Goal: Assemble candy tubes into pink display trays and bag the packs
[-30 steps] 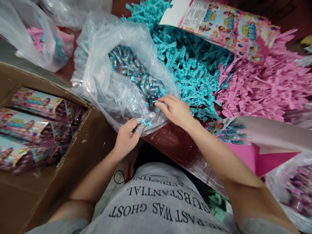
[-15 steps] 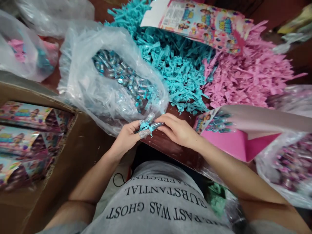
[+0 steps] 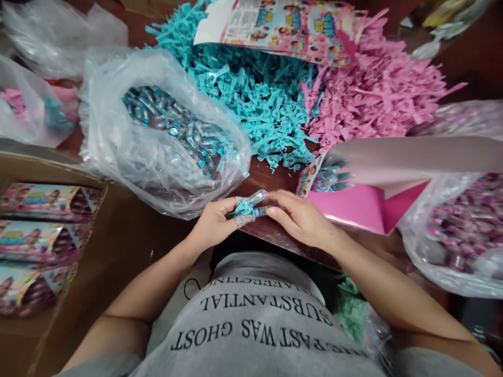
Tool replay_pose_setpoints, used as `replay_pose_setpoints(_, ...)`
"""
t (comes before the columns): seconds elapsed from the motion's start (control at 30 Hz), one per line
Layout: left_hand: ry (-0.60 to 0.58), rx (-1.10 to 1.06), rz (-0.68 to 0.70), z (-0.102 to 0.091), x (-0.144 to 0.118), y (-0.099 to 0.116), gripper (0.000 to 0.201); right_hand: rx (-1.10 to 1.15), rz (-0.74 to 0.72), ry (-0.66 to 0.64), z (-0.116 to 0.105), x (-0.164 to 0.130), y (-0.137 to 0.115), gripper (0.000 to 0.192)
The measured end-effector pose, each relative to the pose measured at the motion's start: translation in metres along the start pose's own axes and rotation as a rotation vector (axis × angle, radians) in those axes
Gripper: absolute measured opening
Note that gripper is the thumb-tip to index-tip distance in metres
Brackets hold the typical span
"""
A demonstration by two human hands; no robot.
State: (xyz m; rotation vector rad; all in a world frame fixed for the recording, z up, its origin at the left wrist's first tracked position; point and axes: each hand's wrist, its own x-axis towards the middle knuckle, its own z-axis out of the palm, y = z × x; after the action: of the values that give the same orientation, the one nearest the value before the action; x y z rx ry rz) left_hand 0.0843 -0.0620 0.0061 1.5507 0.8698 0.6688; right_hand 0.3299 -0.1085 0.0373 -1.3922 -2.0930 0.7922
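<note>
Between the fingertips of my left hand [image 3: 212, 222] is a turquoise plastic piece [image 3: 244, 206] with a clear tube [image 3: 257, 197] tilted up to the right. Silvery wraps cover its thumb and a finger. A thin dark-blue tube [image 3: 261, 211] lies just below the clear one. My right hand [image 3: 296, 215] closes its thumb and fingers round the right end of this dark tube. Whether the two tubes are joined is hidden by the fingers. Just beyond my left hand, a clear plastic bag [image 3: 157, 175] holds many small blue-capped tubes [image 3: 192, 133].
Heaps of turquoise plastic pieces [image 3: 251, 104] and pink ones [image 3: 377, 94] lie at the back under a printed carton [image 3: 283, 29]. An open pink box [image 3: 349, 207] stands right, beside a bag of purple tubes [image 3: 463, 220]. At left, a cardboard box [image 3: 84, 262] holds printed packs [image 3: 35, 241].
Both hands have shifted slightly right in view. The clear tube now shows longer and points up to the right. The surroundings slid left as the camera turned.
</note>
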Motion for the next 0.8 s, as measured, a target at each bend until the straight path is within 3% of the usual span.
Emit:
replay_pose_setpoints(0.07,-0.039,0.056,0.012,0.008,0.003,0.004,0.030,0.025,-0.036,0.074,-0.008,-0.009,0.002,0.054)
replay_pose_setpoints(0.13,-0.064,0.136,0.032,0.018,0.004,0.008,0.030,-0.021,-0.066,0.130,-0.014,-0.017,0.003,0.045)
replay_pose_setpoints(0.2,-0.073,0.225,0.061,0.027,0.005,0.011,0.030,-0.107,-0.030,0.147,-0.019,-0.024,0.004,0.037)
replay_pose_setpoints(0.33,-0.077,0.362,0.112,0.045,0.007,0.015,0.030,-0.157,0.105,0.162,-0.028,-0.044,0.007,0.048)
replay_pose_setpoints(0.43,-0.118,0.374,0.140,0.055,0.013,0.015,0.031,-0.127,0.094,0.204,-0.033,-0.061,0.012,0.047)
replay_pose_setpoints(0.53,-0.141,0.417,0.218,0.065,0.019,0.013,0.027,-0.087,0.054,0.222,-0.036,-0.073,0.017,0.033)
replay_pose_setpoints(0.6,-0.147,0.458,0.262,0.072,0.023,0.011,0.023,-0.076,0.074,0.239,-0.037,-0.078,0.020,0.037)
replay_pose_setpoints(0.7,-0.178,0.454,0.200,0.081,0.026,0.009,0.021,-0.091,0.149,0.247,-0.041,-0.086,0.024,0.045)
replay_pose_setpoints(0.8,-0.236,0.216,0.052,0.093,0.029,0.009,0.035,-0.058,0.207,0.269,-0.042,-0.096,0.029,0.051)
